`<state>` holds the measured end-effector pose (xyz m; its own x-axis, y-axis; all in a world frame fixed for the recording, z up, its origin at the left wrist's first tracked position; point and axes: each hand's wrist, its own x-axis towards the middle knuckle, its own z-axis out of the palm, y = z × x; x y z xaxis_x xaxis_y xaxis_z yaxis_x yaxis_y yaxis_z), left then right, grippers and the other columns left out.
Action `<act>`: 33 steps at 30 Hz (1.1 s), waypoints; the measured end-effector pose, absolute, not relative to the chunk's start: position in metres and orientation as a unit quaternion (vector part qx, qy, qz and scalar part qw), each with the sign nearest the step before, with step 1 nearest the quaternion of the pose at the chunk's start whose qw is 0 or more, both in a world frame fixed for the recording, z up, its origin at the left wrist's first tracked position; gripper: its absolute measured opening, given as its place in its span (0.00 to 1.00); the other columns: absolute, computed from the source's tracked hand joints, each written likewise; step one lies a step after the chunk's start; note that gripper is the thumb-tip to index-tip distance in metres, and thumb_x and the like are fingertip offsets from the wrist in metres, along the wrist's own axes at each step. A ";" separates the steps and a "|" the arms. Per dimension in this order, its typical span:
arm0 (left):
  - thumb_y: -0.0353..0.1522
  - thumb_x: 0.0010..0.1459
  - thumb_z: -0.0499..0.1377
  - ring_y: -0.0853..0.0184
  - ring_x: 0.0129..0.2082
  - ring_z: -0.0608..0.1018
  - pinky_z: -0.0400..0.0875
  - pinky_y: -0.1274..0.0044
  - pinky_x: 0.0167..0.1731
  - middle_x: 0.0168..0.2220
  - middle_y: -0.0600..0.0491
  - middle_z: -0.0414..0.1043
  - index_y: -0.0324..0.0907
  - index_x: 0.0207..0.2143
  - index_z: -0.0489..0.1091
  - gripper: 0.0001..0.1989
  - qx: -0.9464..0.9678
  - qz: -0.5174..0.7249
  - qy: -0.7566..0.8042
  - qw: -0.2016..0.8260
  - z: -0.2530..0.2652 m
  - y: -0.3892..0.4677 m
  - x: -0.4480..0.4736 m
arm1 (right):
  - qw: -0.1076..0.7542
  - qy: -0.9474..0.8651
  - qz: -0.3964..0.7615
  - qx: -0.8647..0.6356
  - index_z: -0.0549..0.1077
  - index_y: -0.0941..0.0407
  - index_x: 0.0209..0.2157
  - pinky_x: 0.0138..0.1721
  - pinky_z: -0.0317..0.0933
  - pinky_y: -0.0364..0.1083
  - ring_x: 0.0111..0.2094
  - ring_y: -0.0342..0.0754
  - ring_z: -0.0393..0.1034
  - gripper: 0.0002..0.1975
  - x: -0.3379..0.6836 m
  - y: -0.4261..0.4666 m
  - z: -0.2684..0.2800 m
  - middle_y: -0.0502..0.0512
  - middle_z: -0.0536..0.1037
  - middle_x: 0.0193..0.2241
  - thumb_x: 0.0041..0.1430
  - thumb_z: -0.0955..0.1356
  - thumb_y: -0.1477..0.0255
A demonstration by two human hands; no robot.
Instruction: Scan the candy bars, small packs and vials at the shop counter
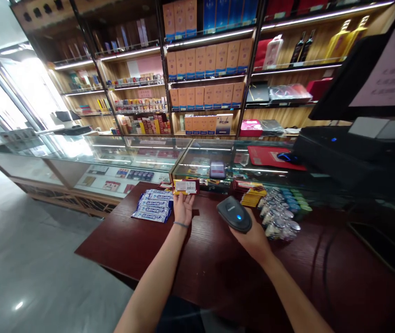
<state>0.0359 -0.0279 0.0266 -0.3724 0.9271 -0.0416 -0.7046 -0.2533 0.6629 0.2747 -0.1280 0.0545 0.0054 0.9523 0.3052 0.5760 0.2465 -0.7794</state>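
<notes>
My left hand [182, 210] grips a small red-and-yellow snack packet [186, 187] by its lower edge, and the packet's white barcode label faces me. My right hand [255, 239] is wrapped round a black barcode scanner [232, 213] with a lit blue light, held above the dark table and pointing toward the packet. Left of my left hand lie several blue-and-white wrapped packets [153, 206] in a row. Beyond the scanner is a stack of red-and-yellow packets [251, 193], with several small silver-lidded bottles [278, 217] beside it.
Green and blue small packs [297, 203] stand behind the bottles. A dark phone-like slab [381, 247] lies at the right. Glass display counters [138, 157] border the table [124, 240]. A monitor [374, 78] and mouse [287, 157] are at the right; stocked shelves [204, 78] stand behind.
</notes>
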 end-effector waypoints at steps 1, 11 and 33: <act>0.39 0.68 0.61 0.67 0.50 0.81 0.75 0.65 0.56 0.50 0.50 0.77 0.49 0.50 0.66 0.11 0.179 0.767 0.303 0.537 0.025 -0.029 0.036 | 0.399 -0.678 0.229 -0.574 0.66 0.46 0.55 0.37 0.69 0.47 0.39 0.58 0.82 0.26 0.274 -0.129 0.057 0.50 0.85 0.36 0.54 0.71 0.63; 0.35 0.73 0.51 0.68 0.54 0.79 0.72 0.64 0.61 0.56 0.49 0.75 0.50 0.53 0.66 0.09 0.188 0.759 0.265 0.564 0.018 -0.032 0.034 | 0.316 -0.767 0.164 -0.535 0.70 0.52 0.46 0.34 0.67 0.49 0.38 0.63 0.82 0.17 0.267 -0.131 0.058 0.58 0.83 0.32 0.55 0.69 0.62; 0.33 0.56 0.69 0.68 0.48 0.81 0.75 0.72 0.51 0.50 0.52 0.78 0.49 0.51 0.69 0.21 0.280 0.740 0.310 0.527 0.023 -0.031 0.036 | 0.434 -0.662 0.252 -0.557 0.69 0.48 0.48 0.40 0.68 0.48 0.39 0.57 0.80 0.20 0.285 -0.129 0.073 0.49 0.83 0.32 0.52 0.70 0.64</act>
<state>0.0357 -0.0314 0.0233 -0.2883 0.9535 0.0879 -0.6067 -0.2529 0.7536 0.2852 -0.1288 0.0728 -0.0029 0.9560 0.2934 0.5175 0.2525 -0.8176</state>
